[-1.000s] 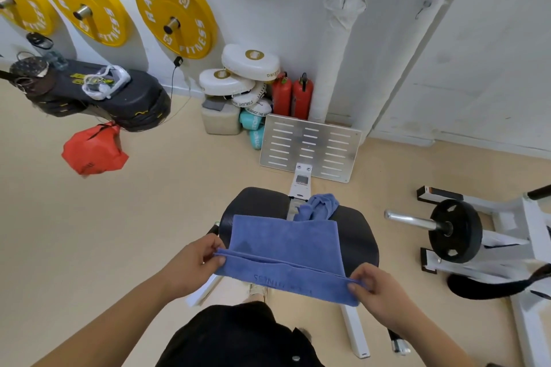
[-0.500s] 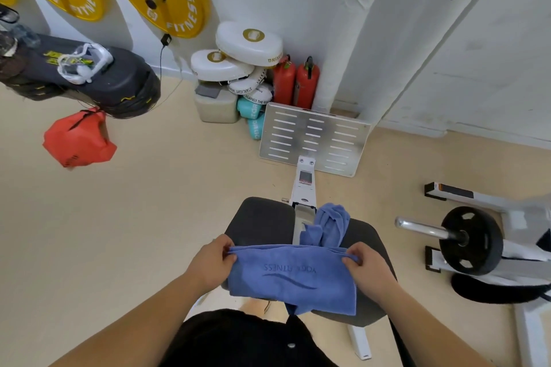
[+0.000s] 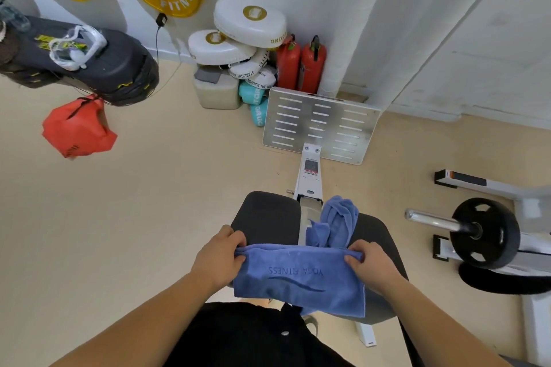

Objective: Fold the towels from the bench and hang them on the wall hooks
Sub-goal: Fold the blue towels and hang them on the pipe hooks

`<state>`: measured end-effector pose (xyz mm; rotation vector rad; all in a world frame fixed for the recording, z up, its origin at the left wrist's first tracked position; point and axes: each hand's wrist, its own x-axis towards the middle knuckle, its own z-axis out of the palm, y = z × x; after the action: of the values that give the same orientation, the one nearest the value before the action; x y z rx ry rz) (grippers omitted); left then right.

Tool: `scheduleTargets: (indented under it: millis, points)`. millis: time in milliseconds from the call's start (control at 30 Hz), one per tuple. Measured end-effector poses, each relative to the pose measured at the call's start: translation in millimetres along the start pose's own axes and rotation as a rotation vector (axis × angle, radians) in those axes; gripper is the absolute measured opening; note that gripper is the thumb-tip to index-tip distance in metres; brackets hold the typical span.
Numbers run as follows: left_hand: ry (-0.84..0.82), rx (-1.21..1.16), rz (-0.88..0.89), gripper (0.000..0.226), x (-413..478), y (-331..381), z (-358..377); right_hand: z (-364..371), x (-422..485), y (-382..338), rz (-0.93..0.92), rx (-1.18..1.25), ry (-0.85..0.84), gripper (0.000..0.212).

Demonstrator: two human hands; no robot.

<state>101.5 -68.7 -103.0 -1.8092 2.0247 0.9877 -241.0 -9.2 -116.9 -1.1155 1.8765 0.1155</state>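
Folded blue towel [image 3: 298,274]: lies across the near edge of the bench [image 3: 268,217], printed side up, lettering upside down to the wearer. Its long axis runs left to right. The far edge is bunched and the near edge hangs off the pad toward the person's body.

Left hand [image 3: 219,259]: fingers curled over the towel's far left corner, pinching the cloth. Right hand [image 3: 372,265]: the same at the far right corner. The towel spans the gap between the two hands, so neither is nearer; each holds one end of the long axis.

Judgement: one fold is done. The next move turns on that left-right axis. Bringing one hand across to the other would halve the length; a lift would leave the towel hanging as a strip for a hook.

Second towel [image 3: 337,220]: crumpled on the bench just beyond the first, nearer the right hand, touching or almost touching the folded towel's far edge. It is not yet folded.

Beyond the bench: a slotted metal footplate [image 3: 322,125], then the white wall. I cannot pick out any hook with certainty in this view.
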Motion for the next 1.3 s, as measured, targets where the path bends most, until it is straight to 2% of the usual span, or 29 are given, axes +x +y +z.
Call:
scheduleTargets:
  millis: [133, 300, 400, 500, 633, 767, 933, 1000, 1133, 1300]
  points:
    - [-0.053, -0.011, 0.003, 0.013, -2.7, 4.8, -4.4, -4.3, -13.8, 0.5, 0.017, 0.058, 0.025, 0.016]
    - [-0.141, -0.297, -0.049, 0.016, -15.4, -2.6, -11.7, -10.0, -45.9, 19.8, -0.016, 0.301, -0.001, 0.015]
    - [-0.191, -0.339, -0.073, 0.002, -29.5, -8.2, -17.7, -12.5, -60.3, 28.5, 0.029, 0.449, -0.081, 0.014]
    - [-0.146, -0.488, -0.154, 0.017, -48.6, -11.2, -26.4, -11.3, -65.5, 26.8, 0.047, 0.523, -0.187, 0.026]
    - [0.033, -0.745, -0.214, 0.028, -79.0, -10.2, -46.3, -4.6, -69.7, 9.0, 0.005, 0.72, -0.19, 0.031]
    - [0.22, -0.653, -0.104, 0.022, -97.9, -7.5, -64.1, 6.4, -73.6, -15.9, -0.048, 0.73, -0.182, 0.036]
    - [0.384, -0.68, -0.122, 0.015, -77.9, -18.9, -70.7, 23.7, -74.6, -57.1, 0.024, 0.671, -0.005, 0.029]
    - [0.399, -0.673, -0.149, 0.015, -63.4, -27.9, -72.4, 33.0, -66.0, -75.1, 0.069, 0.698, 0.033, 0.029]
    - [0.358, -0.643, -0.176, 0.016, -42.2, -49.5, -77.7, 57.0, -37.6, -110.2, 0.13, 0.75, -0.055, 0.032]
    - [0.27, -0.611, -0.132, 0.016, -38.4, -47.1, -84.9, 76.0, -25.0, -142.8, 0.185, 0.629, 0.088, 0.02]
